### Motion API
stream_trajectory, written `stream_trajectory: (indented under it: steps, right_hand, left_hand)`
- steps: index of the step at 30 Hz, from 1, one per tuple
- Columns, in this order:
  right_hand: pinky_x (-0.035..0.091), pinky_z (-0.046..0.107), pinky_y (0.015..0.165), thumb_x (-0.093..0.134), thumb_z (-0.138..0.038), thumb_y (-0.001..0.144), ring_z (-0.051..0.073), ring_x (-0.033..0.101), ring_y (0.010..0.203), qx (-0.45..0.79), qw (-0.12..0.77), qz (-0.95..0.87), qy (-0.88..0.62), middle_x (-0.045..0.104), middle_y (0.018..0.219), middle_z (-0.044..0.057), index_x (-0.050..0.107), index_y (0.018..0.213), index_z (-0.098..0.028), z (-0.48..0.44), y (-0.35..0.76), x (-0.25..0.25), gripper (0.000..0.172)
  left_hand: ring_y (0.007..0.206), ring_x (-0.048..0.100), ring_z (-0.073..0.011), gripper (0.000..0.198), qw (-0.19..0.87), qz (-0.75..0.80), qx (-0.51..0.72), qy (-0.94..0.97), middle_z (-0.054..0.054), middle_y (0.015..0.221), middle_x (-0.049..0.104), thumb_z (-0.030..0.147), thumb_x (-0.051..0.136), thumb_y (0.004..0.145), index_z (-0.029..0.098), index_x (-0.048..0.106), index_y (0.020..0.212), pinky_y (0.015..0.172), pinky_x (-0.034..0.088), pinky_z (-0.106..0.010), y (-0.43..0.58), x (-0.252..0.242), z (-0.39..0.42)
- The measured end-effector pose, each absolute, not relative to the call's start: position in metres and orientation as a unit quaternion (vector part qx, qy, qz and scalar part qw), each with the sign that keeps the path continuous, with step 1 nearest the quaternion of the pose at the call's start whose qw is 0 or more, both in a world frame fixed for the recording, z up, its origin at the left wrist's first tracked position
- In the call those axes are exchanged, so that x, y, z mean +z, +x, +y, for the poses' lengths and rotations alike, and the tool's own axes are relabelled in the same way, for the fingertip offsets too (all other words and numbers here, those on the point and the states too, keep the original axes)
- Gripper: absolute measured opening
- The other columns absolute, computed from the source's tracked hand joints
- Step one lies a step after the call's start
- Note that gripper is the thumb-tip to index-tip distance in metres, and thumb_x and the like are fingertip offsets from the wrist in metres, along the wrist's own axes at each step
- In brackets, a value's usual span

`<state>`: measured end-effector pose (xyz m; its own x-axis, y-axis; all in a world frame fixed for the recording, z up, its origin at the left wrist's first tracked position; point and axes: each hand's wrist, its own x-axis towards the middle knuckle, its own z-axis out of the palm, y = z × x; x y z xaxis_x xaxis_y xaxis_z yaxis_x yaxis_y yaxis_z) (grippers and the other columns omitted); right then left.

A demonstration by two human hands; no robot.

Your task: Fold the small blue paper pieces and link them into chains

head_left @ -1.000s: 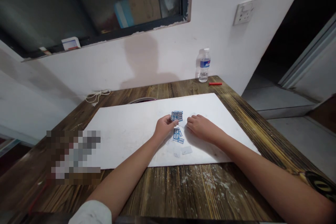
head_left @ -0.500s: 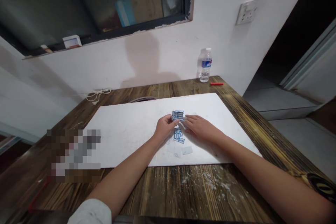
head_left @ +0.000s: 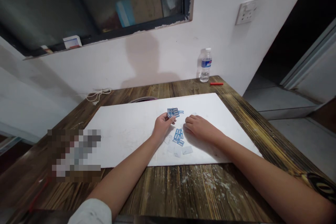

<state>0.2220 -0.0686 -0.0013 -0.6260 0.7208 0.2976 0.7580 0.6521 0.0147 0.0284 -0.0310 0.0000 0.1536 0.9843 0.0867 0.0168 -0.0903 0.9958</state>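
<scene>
My left hand is closed round a small stack of blue-and-white cards, held just above a white board. Knuckles up and fingers curled, my right hand rests on the board to the right of it, and I cannot make out anything in it. Between the two hands lie a few more blue cards. Nearer to me are several small white pieces flat on the board.
The board lies on a dark wooden table. A water bottle and a red pen stand at the back right by the wall. A white cord lies at the back left. A blurred patch covers the table's left side.
My left hand has shifted the held cards a little to the left and away. My right hand drew back from them and curled on the board.
</scene>
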Motion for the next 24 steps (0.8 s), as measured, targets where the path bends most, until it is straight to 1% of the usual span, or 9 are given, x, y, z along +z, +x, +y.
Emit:
stream_trajectory:
  steps: [2,4,10,14,18,21,24]
  right_hand:
    - [0.039,0.036,0.080,0.049,-0.018,0.093,0.024,0.056,0.094,-0.062,0.140,-0.902,-0.403,0.068,0.100,0.010,0.069,0.090,-0.016,-0.068,0.222,-0.002,0.020]
    - [0.040,0.035,0.080,0.050,-0.015,0.092,0.023,0.057,0.093,-0.062,0.135,-0.905,-0.399,0.068,0.101,0.010,0.068,0.091,-0.016,-0.068,0.222,-0.003,0.018]
    - [0.039,0.034,0.073,0.056,-0.012,0.089,0.022,0.058,0.083,-0.106,0.092,-0.905,-0.401,0.067,0.088,0.008,0.065,0.086,-0.014,-0.070,0.223,-0.002,0.010]
    - [0.037,0.032,0.071,0.055,-0.013,0.090,0.020,0.057,0.078,-0.099,0.106,-0.901,-0.409,0.067,0.081,0.007,0.063,0.084,-0.015,-0.070,0.223,-0.001,0.010]
    - [0.037,0.032,0.069,0.053,-0.011,0.089,0.020,0.057,0.075,-0.075,0.121,-0.887,-0.439,0.067,0.080,0.008,0.064,0.084,-0.014,-0.071,0.222,0.001,0.012]
    - [0.039,0.032,0.071,0.052,-0.011,0.087,0.021,0.058,0.079,-0.035,0.171,-0.864,-0.472,0.067,0.084,0.009,0.065,0.079,-0.015,-0.072,0.222,0.005,0.016]
    - [0.041,0.029,0.071,0.053,-0.011,0.083,0.019,0.058,0.081,0.057,0.275,-0.820,-0.499,0.066,0.085,0.007,0.065,0.079,-0.017,-0.073,0.222,0.008,0.014]
  left_hand:
    - [0.063,0.058,-0.0137,0.030,0.509,0.446,0.475,0.563,-0.003,0.069,0.067,0.042,0.075,0.067,0.016,0.068,0.079,0.065,0.047,-0.026,0.029,0.000,-0.031]
    - [0.063,0.058,-0.0137,0.031,0.510,0.445,0.475,0.562,-0.003,0.069,0.067,0.042,0.075,0.066,0.016,0.067,0.079,0.065,0.047,-0.026,0.029,0.000,-0.031]
    - [0.062,0.058,-0.0127,0.026,0.507,0.438,0.480,0.566,-0.002,0.068,0.066,0.040,0.075,0.068,0.016,0.067,0.077,0.065,0.046,-0.026,0.030,0.001,-0.031]
    - [0.063,0.058,-0.0126,0.027,0.513,0.438,0.478,0.563,-0.002,0.069,0.066,0.039,0.075,0.068,0.016,0.067,0.078,0.064,0.046,-0.026,0.029,0.001,-0.031]
    - [0.063,0.058,-0.0128,0.028,0.514,0.441,0.475,0.562,-0.002,0.069,0.067,0.040,0.076,0.068,0.016,0.068,0.079,0.065,0.046,-0.026,0.029,0.001,-0.031]
    - [0.063,0.058,-0.0130,0.029,0.514,0.442,0.473,0.563,-0.002,0.069,0.067,0.041,0.076,0.067,0.016,0.068,0.080,0.065,0.046,-0.027,0.028,0.000,-0.030]
    - [0.063,0.058,-0.0130,0.029,0.516,0.438,0.475,0.563,-0.003,0.069,0.067,0.041,0.076,0.067,0.016,0.068,0.081,0.065,0.046,-0.026,0.028,-0.001,-0.030]
